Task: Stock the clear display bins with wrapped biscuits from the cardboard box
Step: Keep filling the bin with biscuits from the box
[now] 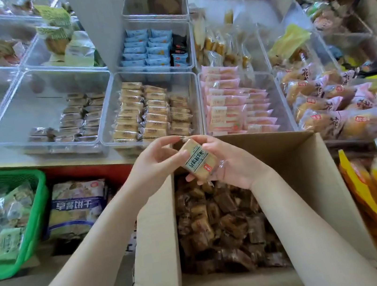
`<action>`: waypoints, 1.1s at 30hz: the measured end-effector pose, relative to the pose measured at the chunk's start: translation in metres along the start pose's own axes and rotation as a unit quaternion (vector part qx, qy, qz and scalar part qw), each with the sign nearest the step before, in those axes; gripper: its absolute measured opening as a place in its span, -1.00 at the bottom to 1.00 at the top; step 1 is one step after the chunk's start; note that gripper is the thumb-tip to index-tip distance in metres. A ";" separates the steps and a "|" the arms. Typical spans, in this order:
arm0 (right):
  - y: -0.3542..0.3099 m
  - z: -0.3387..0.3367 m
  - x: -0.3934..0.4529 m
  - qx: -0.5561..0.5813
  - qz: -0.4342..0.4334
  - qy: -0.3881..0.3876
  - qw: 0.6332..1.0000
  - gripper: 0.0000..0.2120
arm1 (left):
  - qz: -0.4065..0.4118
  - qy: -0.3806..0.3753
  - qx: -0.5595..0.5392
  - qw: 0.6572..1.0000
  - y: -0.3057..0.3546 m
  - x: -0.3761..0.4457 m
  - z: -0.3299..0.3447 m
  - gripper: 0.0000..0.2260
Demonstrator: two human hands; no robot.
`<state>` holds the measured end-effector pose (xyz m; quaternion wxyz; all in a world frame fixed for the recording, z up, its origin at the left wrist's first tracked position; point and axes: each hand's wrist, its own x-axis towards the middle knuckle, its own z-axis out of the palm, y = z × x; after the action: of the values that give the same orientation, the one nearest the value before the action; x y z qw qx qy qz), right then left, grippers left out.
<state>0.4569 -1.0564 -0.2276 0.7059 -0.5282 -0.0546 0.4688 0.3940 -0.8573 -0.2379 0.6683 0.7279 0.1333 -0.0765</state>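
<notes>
Head view. I see 2 bare hands raised together over the open cardboard box (pixel 308 173), both on 1 wrapped biscuit (pixel 197 160). The left hand (pixel 158 162) has its thumb laid across the near face of the pack and its fingertips curled to pinch the clear wrapper's far end. The right hand (pixel 228 158) cups the pack from the other side, fingers curled beneath and behind it, so both hands grasp the same biscuit. The pack is tan with a pale printed label and sits tilted, its long axis running from upper left to lower right.

Below the hands, I see the box holding a loose heap of brown wrapped pieces (pixel 223 226), with its left flap (pixel 156 234) standing open.

Just beyond the hands stands a clear display bin (pixel 110 91) holding 3 rows of matching tan biscuits (pixel 150 110). To its left, a second clear bin (pixel 15 101) holds darker packs along its right side. To its right, a bin of pink packs (pixel 235 103) stands against it. A green basket (pixel 33 216) of pale green packets sits lower left.
</notes>
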 end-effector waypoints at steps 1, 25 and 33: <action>-0.007 0.004 0.008 -0.010 -0.009 0.021 1.000 -0.65 | 0.015 -0.005 -0.004 1.000 0.004 0.009 -0.005 -0.61; -0.057 -0.087 0.340 -0.462 -0.057 0.480 0.743 -0.60 | 0.097 -0.047 0.623 0.775 -0.098 0.201 -0.153 -0.33; -0.060 -0.081 0.370 -0.425 -0.009 0.434 0.794 -0.61 | 0.097 -0.014 0.600 0.794 -0.096 0.201 -0.152 -0.34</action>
<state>0.7448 -0.8461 -0.3695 0.3646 -0.9224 0.0594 0.1132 0.5473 -0.6812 -0.3728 0.1032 0.9907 -0.0199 -0.0861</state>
